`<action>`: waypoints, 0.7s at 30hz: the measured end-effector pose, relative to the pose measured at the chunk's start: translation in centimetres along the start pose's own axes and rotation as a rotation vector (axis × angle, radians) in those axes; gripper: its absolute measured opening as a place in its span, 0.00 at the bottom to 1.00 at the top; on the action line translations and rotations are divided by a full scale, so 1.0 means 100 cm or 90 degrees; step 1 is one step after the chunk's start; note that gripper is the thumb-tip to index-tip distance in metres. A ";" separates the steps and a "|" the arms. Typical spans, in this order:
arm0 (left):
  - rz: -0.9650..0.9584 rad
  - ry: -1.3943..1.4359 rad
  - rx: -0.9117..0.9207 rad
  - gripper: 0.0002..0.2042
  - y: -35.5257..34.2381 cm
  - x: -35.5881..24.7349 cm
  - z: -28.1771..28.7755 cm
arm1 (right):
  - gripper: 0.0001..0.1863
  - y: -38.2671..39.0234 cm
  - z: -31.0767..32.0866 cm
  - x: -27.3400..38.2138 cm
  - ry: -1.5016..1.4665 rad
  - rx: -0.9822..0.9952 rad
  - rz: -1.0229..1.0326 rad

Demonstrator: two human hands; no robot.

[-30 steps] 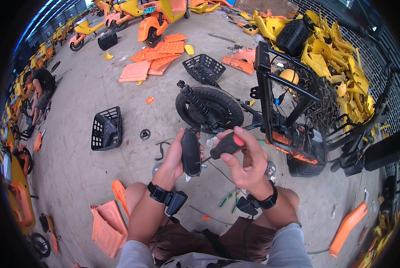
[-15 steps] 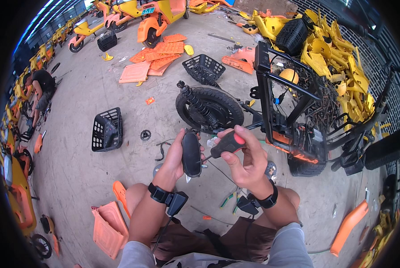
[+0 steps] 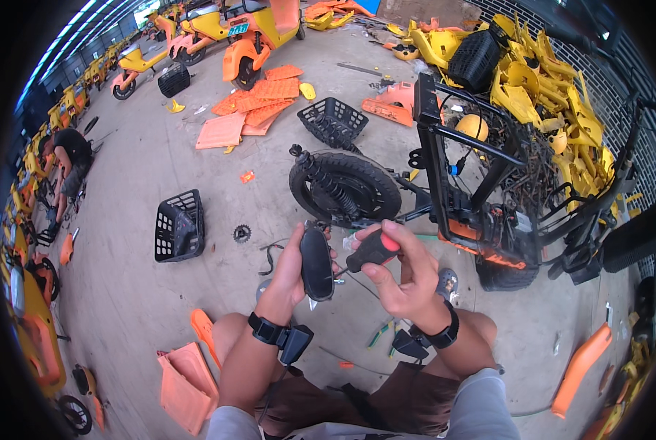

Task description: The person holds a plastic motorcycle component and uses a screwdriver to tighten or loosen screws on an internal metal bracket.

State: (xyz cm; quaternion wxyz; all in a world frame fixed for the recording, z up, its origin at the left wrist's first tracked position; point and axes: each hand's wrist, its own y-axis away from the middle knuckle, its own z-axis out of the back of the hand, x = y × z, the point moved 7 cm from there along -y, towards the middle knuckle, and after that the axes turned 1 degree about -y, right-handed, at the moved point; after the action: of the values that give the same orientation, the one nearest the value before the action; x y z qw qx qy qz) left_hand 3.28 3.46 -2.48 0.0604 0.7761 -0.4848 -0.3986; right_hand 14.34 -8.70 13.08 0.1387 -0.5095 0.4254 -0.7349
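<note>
My left hand (image 3: 288,275) grips a black oblong part (image 3: 317,260) held upright, its fingers curling round the far side. My right hand (image 3: 405,282) has thumb and fingers round the black and red handle of a screwdriver (image 3: 372,249). The shaft angles down-left to the right side of the oblong part; where exactly its tip sits is hard to make out. Just beyond the hands a scooter wheel (image 3: 372,180) lies on its side with a shock absorber (image 3: 317,176) across it. Pliers with green handles (image 3: 378,334) lie on the floor below my right hand.
A stripped black scooter frame (image 3: 434,169) stands at right, before piled yellow panels (image 3: 533,88). Black baskets (image 3: 178,224), orange panels (image 3: 185,389) and a sprocket (image 3: 241,233) lie around. Scooters (image 3: 247,37) stand behind. A co-worker (image 3: 71,161) bends over at left.
Both hands and the held items sit slightly lower in the picture, and the surrounding scene has shifted a little. My grips look the same.
</note>
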 end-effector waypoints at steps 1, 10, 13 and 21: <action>-0.003 0.010 0.003 0.27 -0.001 0.002 0.002 | 0.28 0.001 0.000 0.001 -0.004 0.004 0.005; -0.006 0.016 -0.015 0.28 -0.007 0.009 0.007 | 0.29 -0.008 -0.004 0.016 0.146 0.041 0.069; -0.001 0.040 -0.023 0.28 -0.010 0.014 0.006 | 0.24 -0.010 0.004 0.012 0.116 0.037 0.068; -0.002 0.056 -0.017 0.29 -0.008 0.013 -0.003 | 0.20 -0.012 0.015 0.012 0.116 -0.015 0.058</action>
State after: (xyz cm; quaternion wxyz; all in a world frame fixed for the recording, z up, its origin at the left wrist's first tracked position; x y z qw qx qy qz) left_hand 4.33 2.70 -3.37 0.0917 0.7929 -0.4749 -0.3706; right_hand 15.42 -9.48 14.98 0.1265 -0.4222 0.4678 -0.7661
